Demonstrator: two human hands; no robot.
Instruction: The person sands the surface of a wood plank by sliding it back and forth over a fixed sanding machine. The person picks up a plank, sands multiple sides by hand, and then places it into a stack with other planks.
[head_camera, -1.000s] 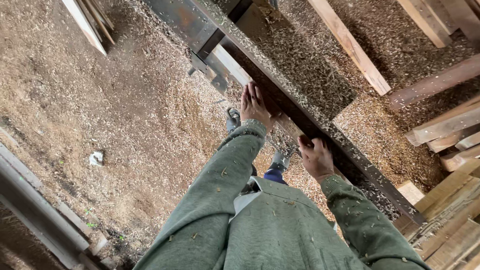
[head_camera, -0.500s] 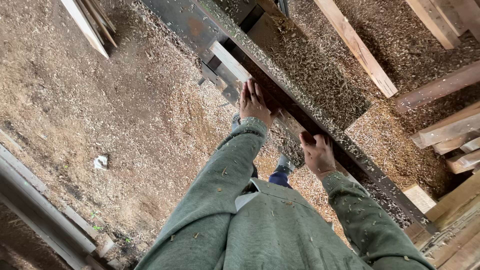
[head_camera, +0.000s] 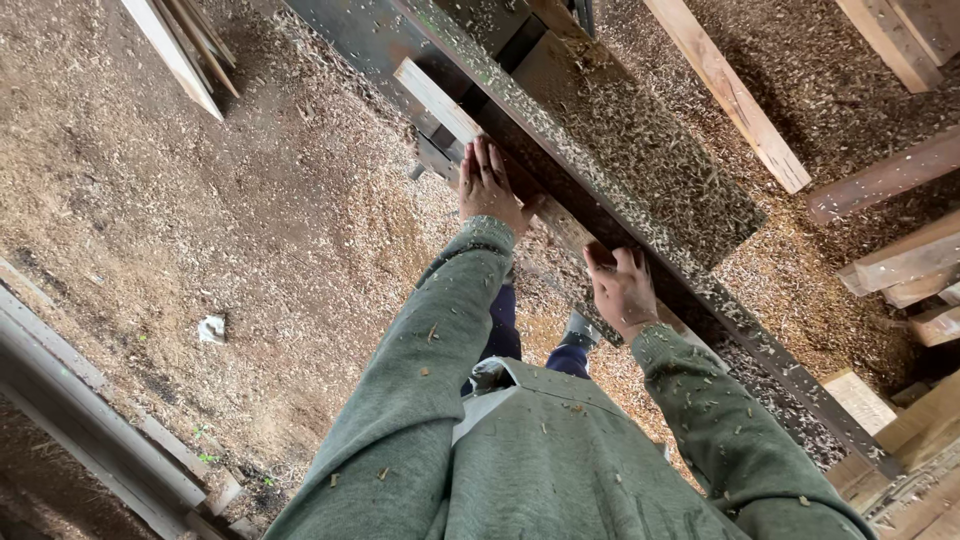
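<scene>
Pale, narrow wooden board (head_camera: 470, 130) lies lengthwise along the near edge of the dark metal machine bed (head_camera: 640, 150), rough-sawn, light tan, far end squared off and projecting past the hands toward the bed's far end; shavings coat the bed and the sawdust floor (head_camera: 200, 200). Left hand (head_camera: 487, 185) lies flat on top of the board, fingers extended and together, pressing rather than gripping. Right hand (head_camera: 622, 290) sits at the board's near end against the bed edge, fingers curled over it, exact grip unclear.
</scene>
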